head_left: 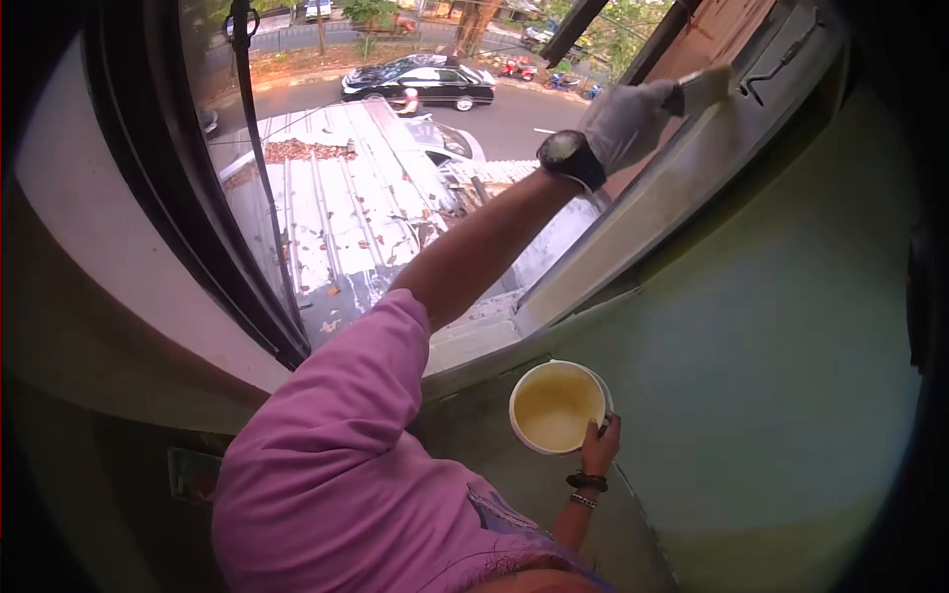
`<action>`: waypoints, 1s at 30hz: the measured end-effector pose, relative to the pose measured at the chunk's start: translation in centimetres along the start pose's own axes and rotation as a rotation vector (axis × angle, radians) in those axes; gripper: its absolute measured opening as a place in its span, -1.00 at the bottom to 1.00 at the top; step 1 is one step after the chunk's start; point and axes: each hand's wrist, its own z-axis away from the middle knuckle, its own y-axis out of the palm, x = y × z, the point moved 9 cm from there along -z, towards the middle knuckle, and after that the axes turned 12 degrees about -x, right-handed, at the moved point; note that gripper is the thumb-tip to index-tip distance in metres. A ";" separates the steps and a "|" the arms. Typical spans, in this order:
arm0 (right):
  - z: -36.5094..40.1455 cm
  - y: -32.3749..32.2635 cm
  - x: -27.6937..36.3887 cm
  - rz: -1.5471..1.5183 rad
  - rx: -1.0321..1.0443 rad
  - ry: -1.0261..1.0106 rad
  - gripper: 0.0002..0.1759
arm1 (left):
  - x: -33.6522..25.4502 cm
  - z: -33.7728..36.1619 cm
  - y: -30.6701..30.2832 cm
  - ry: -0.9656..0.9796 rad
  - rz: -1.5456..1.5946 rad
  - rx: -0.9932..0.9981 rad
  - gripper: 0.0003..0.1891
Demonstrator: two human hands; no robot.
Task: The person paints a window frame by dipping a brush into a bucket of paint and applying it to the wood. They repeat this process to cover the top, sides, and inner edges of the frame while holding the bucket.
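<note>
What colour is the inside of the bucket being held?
The bucket looks pale yellow inside; it shows best in the head view, the only one here.

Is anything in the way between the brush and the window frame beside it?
Nothing visible stands between the brush, held in the gloved left hand, and the window frame; whether they touch I cannot tell. Just beyond the brush's tip, a dark metal hook sits on the frame.

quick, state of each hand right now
Left hand: closed, holding a paintbrush.
Right hand: closed, holding a bucket at its rim.
</note>
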 end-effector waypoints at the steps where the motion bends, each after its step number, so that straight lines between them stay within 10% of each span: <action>1: 0.0 0.0 0.2 -0.003 -0.008 -0.020 -0.64 | 1.2 1.8 1.0 -0.087 -0.001 0.093 -0.77; 9: -0.2 0.8 -2.2 -0.067 -0.003 0.012 -0.68 | 7.9 16.8 -1.9 -0.390 -0.236 0.609 -0.70; 15: 0.1 0.6 -1.6 -0.003 0.028 0.017 -0.68 | 5.6 8.8 0.2 -0.351 0.165 0.260 -0.71; 21: 0.2 0.3 -0.9 0.007 -0.026 -0.053 -0.65 | 11.4 26.1 -0.2 -0.670 0.110 0.735 -0.64; 30: 0.0 0.0 0.8 0.032 0.005 -0.057 -0.64 | 9.3 17.7 1.1 -0.616 0.330 0.447 -0.64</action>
